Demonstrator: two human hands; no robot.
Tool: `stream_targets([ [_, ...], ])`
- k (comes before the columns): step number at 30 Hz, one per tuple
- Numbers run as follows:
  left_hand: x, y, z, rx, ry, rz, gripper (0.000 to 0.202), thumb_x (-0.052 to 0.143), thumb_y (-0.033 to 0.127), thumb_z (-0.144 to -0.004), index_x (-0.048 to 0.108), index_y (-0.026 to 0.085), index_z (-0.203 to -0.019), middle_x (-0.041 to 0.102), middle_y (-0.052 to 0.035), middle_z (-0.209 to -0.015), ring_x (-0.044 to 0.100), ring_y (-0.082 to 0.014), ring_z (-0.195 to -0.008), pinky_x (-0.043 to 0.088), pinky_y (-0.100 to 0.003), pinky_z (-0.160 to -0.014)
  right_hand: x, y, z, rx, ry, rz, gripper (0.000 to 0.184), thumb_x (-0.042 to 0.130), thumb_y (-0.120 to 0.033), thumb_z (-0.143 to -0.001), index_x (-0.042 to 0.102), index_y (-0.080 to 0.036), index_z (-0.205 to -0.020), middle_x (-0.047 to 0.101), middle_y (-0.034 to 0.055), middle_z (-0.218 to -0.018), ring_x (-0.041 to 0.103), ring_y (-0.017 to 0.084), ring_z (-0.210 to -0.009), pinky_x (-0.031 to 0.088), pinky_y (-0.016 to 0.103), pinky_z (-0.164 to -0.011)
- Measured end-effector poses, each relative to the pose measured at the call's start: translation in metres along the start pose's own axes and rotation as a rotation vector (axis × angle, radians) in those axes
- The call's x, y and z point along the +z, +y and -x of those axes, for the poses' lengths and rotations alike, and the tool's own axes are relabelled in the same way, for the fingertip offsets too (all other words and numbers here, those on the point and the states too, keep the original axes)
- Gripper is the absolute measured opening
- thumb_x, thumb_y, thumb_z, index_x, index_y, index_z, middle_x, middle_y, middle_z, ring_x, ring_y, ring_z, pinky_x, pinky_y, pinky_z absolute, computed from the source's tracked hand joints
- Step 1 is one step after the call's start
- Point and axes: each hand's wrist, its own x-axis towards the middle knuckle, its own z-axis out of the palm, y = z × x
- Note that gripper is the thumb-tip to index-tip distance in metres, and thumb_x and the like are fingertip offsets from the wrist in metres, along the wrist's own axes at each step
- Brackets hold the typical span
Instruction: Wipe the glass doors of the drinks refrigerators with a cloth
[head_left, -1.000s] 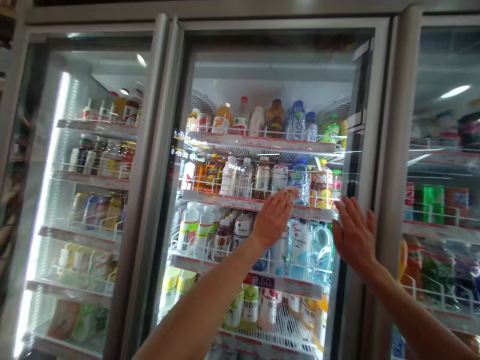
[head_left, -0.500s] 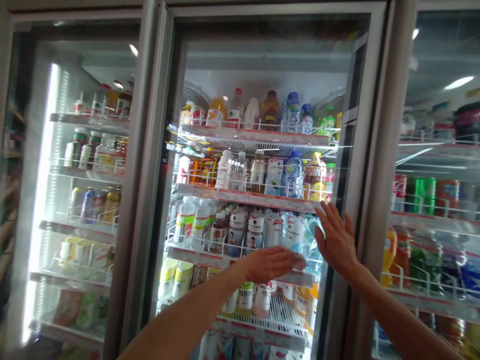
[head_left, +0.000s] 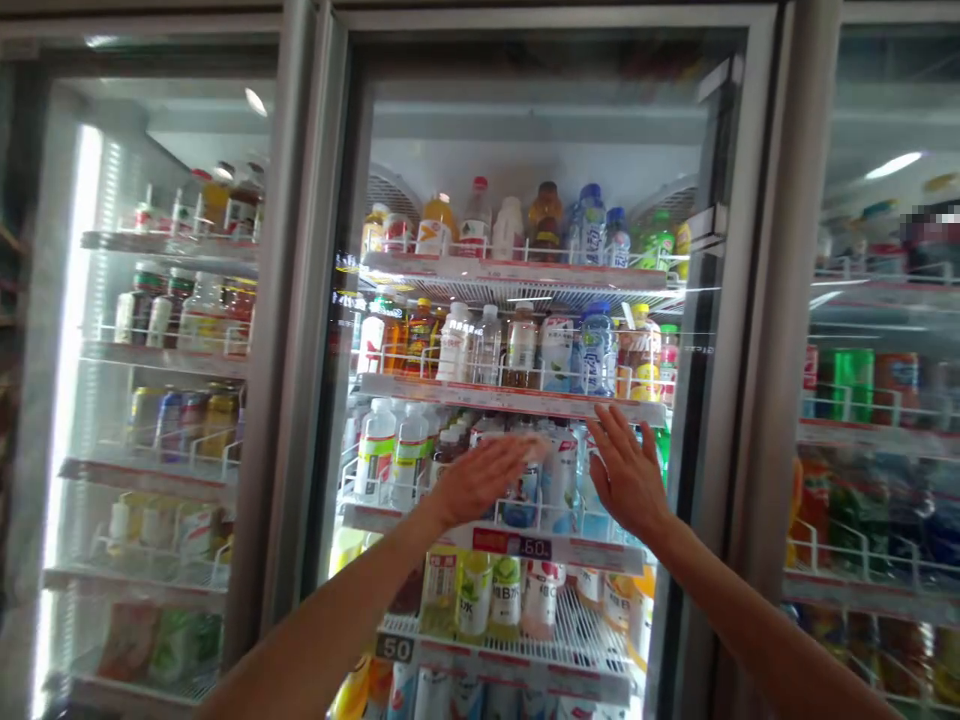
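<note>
Room: a shop's wall of chilled drinks cabinets, lit from inside, with three glass fronts side by side.
Middle door: the glass door fills the centre of the view, its grey frame running up both sides; reflections streak the pane.
Left hand: the left hand is flat, fingers stretched out and close together, palm towards the pane and gripping nothing. It is blurred, so I cannot tell whether it touches the glass.
Right hand: the right hand is just beside it, fingers spread and pointing up, palm to the pane, also gripping nothing.
Hands together: they are level with each other and a little apart, both in front of the third shelf down.
Behind the hands: white bottles with green labels stand on that shelf, with a red price strip along its front edge just below the wrists.
Shelf above: a blue water bottle stands among mixed drinks.
Top shelf: an orange juice bottle stands near the left end.
Left cabinet: the left cabinet holds rows of bottles and cans.
Right cabinet: green cans sit behind the right cabinet's glass.
</note>
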Motion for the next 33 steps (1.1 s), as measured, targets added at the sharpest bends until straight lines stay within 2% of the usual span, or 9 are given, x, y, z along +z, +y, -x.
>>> stream_targets([
  [3, -0.006, -0.012, 0.008, -0.143, 0.025, -0.025, 0.037, 0.047, 0.013, -0.086, 0.051, 0.015, -0.123, 0.044, -0.01, -0.139, 0.021, -0.0211, -0.139, 0.031, -0.043, -0.112, 0.005, -0.013, -0.005, 0.002, -0.003, -0.008, 0.06, 0.039, -0.018, -0.088, 0.02, -0.024, -0.144, 0.036, 0.0084, -0.145, 0.024, 0.02, -0.139, 0.015, 0.048, -0.113],
  [7, -0.016, -0.021, 0.025, 0.158, -0.09, 0.092, 0.03, 0.047, 0.016, -0.088, 0.055, 0.017, -0.116, 0.043, -0.0056, -0.141, 0.028, -0.0189, -0.137, 0.031, -0.036, -0.113, 0.01, -0.03, -0.01, -0.04, -0.005, -0.022, 0.059, 0.04, -0.017, -0.087, 0.022, -0.022, -0.144, 0.037, 0.0086, -0.144, 0.022, 0.019, -0.139, 0.014, 0.047, -0.114],
  [12, -0.03, -0.046, 0.049, -0.275, 0.075, -0.112, 0.035, 0.048, 0.012, -0.086, 0.052, 0.015, -0.121, 0.047, -0.0121, -0.137, 0.02, -0.0212, -0.139, 0.029, -0.041, -0.112, 0.016, -0.05, -0.013, -0.049, 0.009, -0.007, 0.056, 0.041, -0.016, -0.087, 0.028, -0.019, -0.141, 0.04, 0.0103, -0.142, 0.021, 0.019, -0.14, 0.014, 0.047, -0.114],
  [13, -0.032, -0.046, 0.055, -0.286, 0.083, -0.118, 0.035, 0.049, 0.011, -0.086, 0.052, 0.014, -0.12, 0.047, -0.0127, -0.137, 0.021, -0.0223, -0.139, 0.03, -0.042, -0.112, 0.017, -0.054, -0.014, -0.048, 0.006, -0.009, 0.055, 0.041, -0.016, -0.087, 0.029, -0.019, -0.14, 0.04, 0.0103, -0.142, 0.021, 0.019, -0.139, 0.015, 0.047, -0.114],
  [18, -0.041, -0.048, 0.085, 0.032, -0.091, 0.046, 0.035, 0.045, 0.015, -0.088, 0.051, 0.017, -0.122, 0.047, -0.007, -0.138, 0.028, -0.0211, -0.137, 0.033, -0.04, -0.111, 0.022, -0.081, -0.018, -0.089, -0.017, -0.034, 0.049, 0.039, -0.016, -0.087, 0.038, -0.02, -0.135, 0.04, 0.0084, -0.142, 0.021, 0.019, -0.14, 0.014, 0.047, -0.114],
  [24, -0.055, -0.077, 0.111, -0.563, 0.168, -0.191, 0.053, 0.045, 0.013, -0.088, 0.031, 0.019, -0.139, 0.029, -0.0117, -0.147, 0.017, -0.0219, -0.14, 0.03, -0.046, -0.112, 0.026, -0.105, -0.025, -0.091, -0.023, -0.033, 0.049, 0.039, -0.017, -0.087, 0.036, -0.019, -0.136, 0.04, 0.0092, -0.142, 0.021, 0.02, -0.14, 0.013, 0.047, -0.115],
  [26, -0.06, -0.063, 0.127, -0.461, 0.099, -0.151, 0.052, 0.044, 0.01, -0.088, 0.032, 0.017, -0.139, 0.026, -0.0115, -0.149, 0.019, -0.0226, -0.139, 0.031, -0.045, -0.111, 0.026, -0.11, -0.027, -0.1, -0.009, -0.041, 0.051, 0.039, -0.018, -0.087, 0.033, -0.019, -0.138, 0.041, 0.0095, -0.141, 0.02, 0.019, -0.14, 0.013, 0.047, -0.115],
  [30, -0.064, -0.043, 0.147, -0.029, -0.117, 0.021, 0.045, 0.041, 0.012, -0.09, 0.038, 0.02, -0.134, 0.029, -0.0069, -0.148, 0.027, -0.0183, -0.137, 0.035, -0.037, -0.11, 0.026, -0.116, -0.03, -0.109, -0.017, -0.044, 0.055, 0.039, -0.018, -0.087, 0.028, -0.02, -0.141, 0.038, 0.0094, -0.143, 0.019, 0.019, -0.14, 0.012, 0.046, -0.115],
  [33, -0.061, -0.055, 0.138, -0.313, 0.015, -0.07, 0.048, 0.044, 0.011, -0.089, 0.036, 0.016, -0.136, 0.028, -0.0102, -0.148, 0.02, -0.0204, -0.139, 0.032, -0.041, -0.111, 0.025, -0.115, -0.031, -0.073, -0.019, -0.056, 0.057, 0.038, -0.02, -0.089, 0.023, -0.023, -0.143, 0.035, 0.0078, -0.145, 0.022, 0.02, -0.139, 0.013, 0.047, -0.115],
])
